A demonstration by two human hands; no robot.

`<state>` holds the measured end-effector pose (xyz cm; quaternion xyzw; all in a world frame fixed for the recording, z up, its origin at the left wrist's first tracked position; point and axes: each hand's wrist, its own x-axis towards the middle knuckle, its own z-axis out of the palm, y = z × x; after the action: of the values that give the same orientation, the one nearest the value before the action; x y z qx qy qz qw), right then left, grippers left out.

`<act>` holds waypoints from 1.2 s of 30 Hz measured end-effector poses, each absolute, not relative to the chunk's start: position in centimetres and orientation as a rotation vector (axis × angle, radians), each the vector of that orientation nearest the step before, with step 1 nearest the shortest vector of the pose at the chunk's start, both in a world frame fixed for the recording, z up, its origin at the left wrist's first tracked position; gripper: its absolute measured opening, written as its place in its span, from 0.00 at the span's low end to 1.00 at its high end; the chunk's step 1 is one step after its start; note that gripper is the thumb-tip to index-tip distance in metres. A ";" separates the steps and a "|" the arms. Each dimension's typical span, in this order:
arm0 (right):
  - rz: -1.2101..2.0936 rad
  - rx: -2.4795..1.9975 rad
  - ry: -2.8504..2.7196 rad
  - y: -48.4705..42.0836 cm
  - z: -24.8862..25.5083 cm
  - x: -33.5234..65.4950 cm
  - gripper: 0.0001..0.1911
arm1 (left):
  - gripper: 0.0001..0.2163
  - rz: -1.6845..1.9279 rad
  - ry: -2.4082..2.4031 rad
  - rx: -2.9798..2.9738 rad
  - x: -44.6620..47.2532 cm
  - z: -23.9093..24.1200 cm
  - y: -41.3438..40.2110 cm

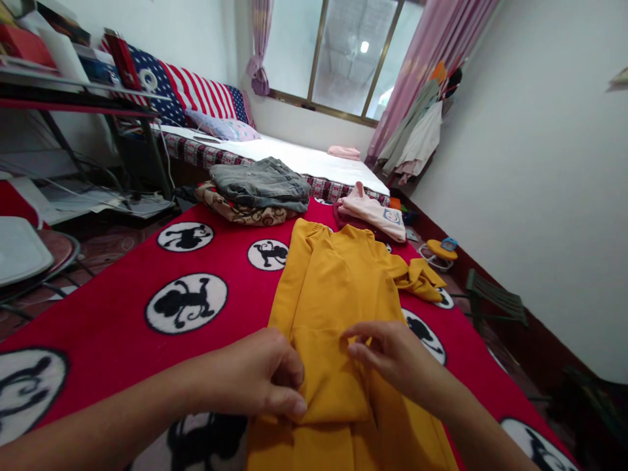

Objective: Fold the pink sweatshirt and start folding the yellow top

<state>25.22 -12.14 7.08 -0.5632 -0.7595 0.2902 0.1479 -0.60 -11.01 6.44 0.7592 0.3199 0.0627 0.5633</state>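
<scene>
A long yellow garment (338, 281), which looks like a dress, lies stretched out on a red blanket, with one sleeve laid lengthwise over its body. My left hand (275, 373) is at the left edge of the folded cloth near its lower end, thumb and curled fingers closed at the fabric. Over the right side of that fold is my right hand (387, 356), its fingers loosely bent and the thumb and forefinger tips slightly apart at the cloth. The other yellow sleeve (422, 278) lies bunched out to the right.
The red blanket (118, 288) has round monkey prints. Folded grey and patterned clothes (260, 186) are stacked at its far edge, beside a folded pink garment (370, 212). Behind stands a white-topped bed (289, 154). A desk (73, 98) is left; a dark green folding stool (495, 297) is right.
</scene>
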 end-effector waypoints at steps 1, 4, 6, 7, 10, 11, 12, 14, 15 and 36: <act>0.608 -1.623 -2.229 -11.4 7.2 24.7 0.13 | 0.09 0.075 0.705 1.789 -0.8 6.8 -10.7; 0.300 -1.489 -2.279 -9.3 6.5 22.3 0.21 | 0.12 -0.174 0.569 1.701 -1.0 8.5 -8.9; 0.328 -1.372 -2.385 -8.7 5.2 20.6 0.30 | 0.14 -0.292 0.515 1.640 -0.7 9.6 -7.1; 0.349 -1.320 -2.454 -8.7 4.4 19.9 0.32 | 0.14 -0.283 0.517 1.658 -0.3 10.0 -6.0; 0.375 -1.205 -2.634 -9.5 2.8 18.5 0.32 | 0.11 0.068 0.702 2.015 1.6 10.3 -2.4; 0.374 -1.189 -2.672 -9.8 2.6 18.3 0.31 | 0.10 0.224 0.780 2.173 2.5 10.0 -1.2; 0.377 -1.185 -2.701 -10.1 2.6 18.2 0.32 | 0.09 0.355 0.837 2.326 3.4 9.5 0.1; 0.389 -1.194 -2.739 -10.4 2.9 18.3 0.33 | 0.12 0.509 0.889 2.586 5.2 8.0 2.5; 0.395 -1.204 -2.748 -10.5 3.2 18.3 0.33 | 0.15 0.537 0.910 2.666 6.1 7.2 3.8; 0.644 -1.175 -2.700 -9.9 3.8 18.8 0.37 | 0.13 0.691 1.797 2.230 10.7 5.6 20.3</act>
<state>18.77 -9.88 3.80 -0.3891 -0.8939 0.2134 0.0636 10.70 20.32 5.57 0.7533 0.6070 0.2334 0.0976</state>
